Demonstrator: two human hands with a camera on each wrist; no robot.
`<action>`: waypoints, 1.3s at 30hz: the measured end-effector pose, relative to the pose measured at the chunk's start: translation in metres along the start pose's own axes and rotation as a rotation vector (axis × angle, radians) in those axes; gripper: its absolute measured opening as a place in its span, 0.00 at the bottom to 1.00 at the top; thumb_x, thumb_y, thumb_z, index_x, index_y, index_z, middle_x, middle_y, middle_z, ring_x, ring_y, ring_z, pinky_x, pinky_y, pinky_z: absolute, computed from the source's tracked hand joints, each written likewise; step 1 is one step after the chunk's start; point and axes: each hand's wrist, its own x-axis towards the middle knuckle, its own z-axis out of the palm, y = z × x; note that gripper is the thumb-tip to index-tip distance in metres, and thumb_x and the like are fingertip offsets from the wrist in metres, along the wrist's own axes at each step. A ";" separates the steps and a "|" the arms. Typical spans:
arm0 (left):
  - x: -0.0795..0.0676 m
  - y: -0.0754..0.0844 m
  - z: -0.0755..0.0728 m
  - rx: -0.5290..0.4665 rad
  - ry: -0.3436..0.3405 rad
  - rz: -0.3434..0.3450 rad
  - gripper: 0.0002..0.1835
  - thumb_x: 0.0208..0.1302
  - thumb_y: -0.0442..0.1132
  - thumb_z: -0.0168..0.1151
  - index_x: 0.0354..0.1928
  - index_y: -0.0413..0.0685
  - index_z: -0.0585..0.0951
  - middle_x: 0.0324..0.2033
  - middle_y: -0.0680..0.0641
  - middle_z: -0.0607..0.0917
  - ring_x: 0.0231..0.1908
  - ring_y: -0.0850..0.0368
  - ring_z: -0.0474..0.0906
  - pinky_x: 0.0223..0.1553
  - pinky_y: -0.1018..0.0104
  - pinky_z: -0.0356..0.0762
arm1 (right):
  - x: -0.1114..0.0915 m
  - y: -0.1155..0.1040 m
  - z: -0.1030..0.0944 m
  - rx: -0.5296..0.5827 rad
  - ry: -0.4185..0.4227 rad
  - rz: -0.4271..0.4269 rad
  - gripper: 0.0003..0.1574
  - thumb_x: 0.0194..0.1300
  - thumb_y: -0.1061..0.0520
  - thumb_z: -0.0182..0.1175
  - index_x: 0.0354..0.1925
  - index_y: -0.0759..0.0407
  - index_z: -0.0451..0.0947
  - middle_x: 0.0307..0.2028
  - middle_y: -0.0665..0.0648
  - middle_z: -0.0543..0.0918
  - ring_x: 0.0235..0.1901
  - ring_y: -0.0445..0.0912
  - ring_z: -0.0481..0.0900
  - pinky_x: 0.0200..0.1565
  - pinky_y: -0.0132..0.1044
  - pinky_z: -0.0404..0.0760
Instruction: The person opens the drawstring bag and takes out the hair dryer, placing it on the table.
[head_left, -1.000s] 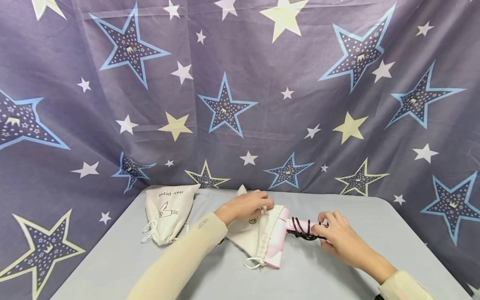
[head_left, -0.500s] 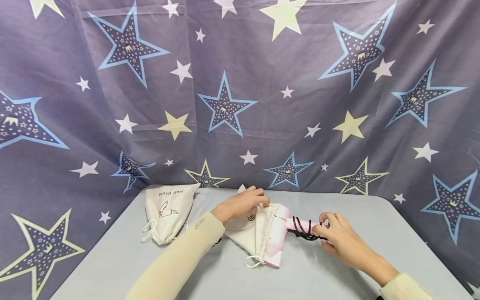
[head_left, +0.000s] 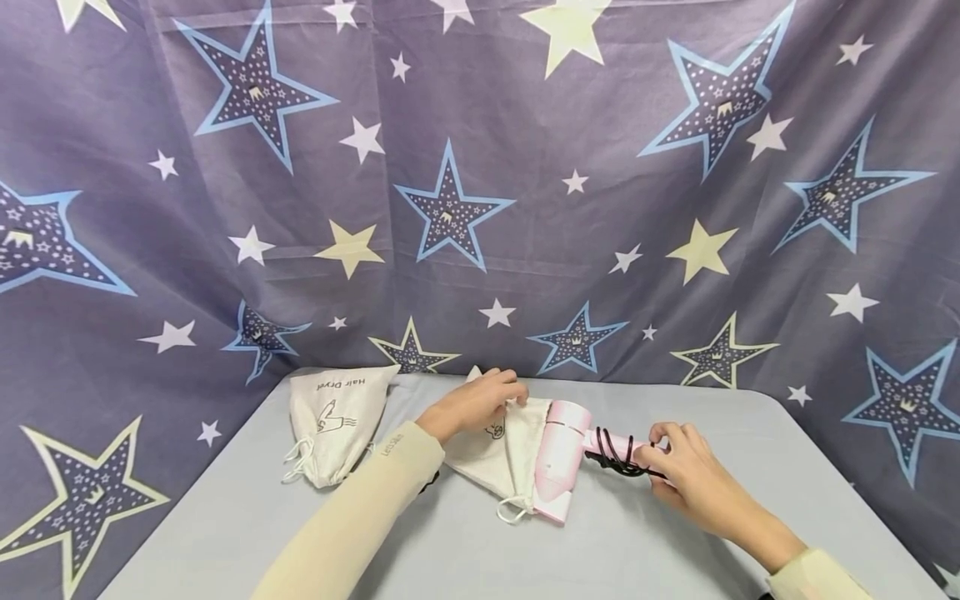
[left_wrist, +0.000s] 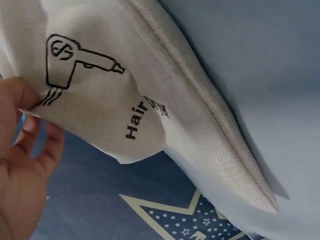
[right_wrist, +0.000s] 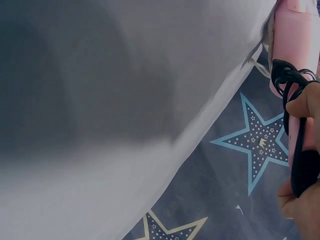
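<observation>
A pink hair dryer (head_left: 558, 454) lies on the table, its barrel mostly outside the mouth of a cream cloth drawstring bag (head_left: 483, 454). My right hand (head_left: 693, 479) grips the end of its handle, where a black cord (right_wrist: 290, 82) is wound round. In the left wrist view, my left hand (left_wrist: 22, 150) pinches the bag's fabric between thumb and fingers beside a printed hair dryer drawing. A white drawstring loop (head_left: 513, 508) hangs at the bag's near corner.
A second cream drawstring bag (head_left: 337, 429), printed "Hair Dryer", lies at the back left of the grey-covered table (head_left: 645, 554). Behind the table hangs a purple curtain (head_left: 525, 100) with stars.
The hair dryer has slid right with my right hand, so more of its barrel shows outside the bag. My left hand has shifted slightly left with the bag's cloth.
</observation>
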 end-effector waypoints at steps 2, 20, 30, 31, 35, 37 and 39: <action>0.000 0.004 -0.001 0.035 -0.003 -0.013 0.21 0.58 0.26 0.63 0.48 0.58 0.79 0.46 0.56 0.77 0.43 0.57 0.70 0.44 0.64 0.72 | 0.000 0.000 0.000 -0.001 0.000 0.001 0.23 0.42 0.63 0.68 0.39 0.44 0.77 0.44 0.56 0.73 0.39 0.49 0.65 0.40 0.45 0.66; -0.041 0.067 -0.010 -0.005 -0.097 0.258 0.13 0.66 0.53 0.67 0.45 0.58 0.78 0.40 0.57 0.76 0.42 0.62 0.71 0.46 0.70 0.71 | 0.002 0.000 -0.001 -0.015 0.002 0.001 0.26 0.41 0.65 0.69 0.39 0.43 0.76 0.44 0.56 0.73 0.38 0.49 0.65 0.38 0.45 0.66; -0.052 0.085 -0.005 0.055 -0.243 0.279 0.22 0.54 0.43 0.78 0.47 0.60 0.77 0.42 0.59 0.76 0.44 0.66 0.72 0.47 0.78 0.68 | 0.003 0.001 -0.002 -0.006 -0.003 0.015 0.27 0.40 0.64 0.70 0.39 0.43 0.77 0.43 0.55 0.72 0.38 0.49 0.65 0.38 0.44 0.66; -0.052 0.085 -0.005 0.065 -0.240 0.287 0.21 0.54 0.41 0.78 0.47 0.59 0.77 0.42 0.59 0.76 0.43 0.65 0.72 0.47 0.78 0.68 | 0.004 0.001 -0.002 -0.006 -0.005 0.016 0.27 0.40 0.64 0.70 0.39 0.43 0.77 0.44 0.55 0.72 0.38 0.49 0.65 0.38 0.44 0.66; -0.050 0.087 -0.004 0.105 -0.211 0.322 0.19 0.54 0.34 0.74 0.45 0.57 0.77 0.38 0.57 0.76 0.40 0.63 0.73 0.44 0.77 0.68 | 0.004 0.001 -0.001 -0.004 -0.014 0.024 0.27 0.41 0.64 0.71 0.39 0.43 0.77 0.44 0.54 0.72 0.39 0.48 0.65 0.39 0.45 0.66; -0.049 0.088 -0.003 0.118 -0.194 0.343 0.17 0.55 0.31 0.71 0.43 0.56 0.78 0.36 0.57 0.76 0.37 0.62 0.73 0.41 0.77 0.68 | 0.003 0.001 -0.001 -0.005 -0.020 0.029 0.27 0.41 0.64 0.72 0.40 0.43 0.77 0.44 0.55 0.72 0.39 0.48 0.65 0.39 0.45 0.67; -0.048 0.089 -0.002 0.124 -0.179 0.358 0.17 0.55 0.29 0.70 0.42 0.56 0.78 0.34 0.57 0.76 0.34 0.63 0.72 0.38 0.78 0.66 | 0.003 0.001 0.000 -0.009 -0.028 0.031 0.27 0.41 0.63 0.73 0.40 0.43 0.77 0.44 0.54 0.72 0.39 0.48 0.65 0.40 0.45 0.67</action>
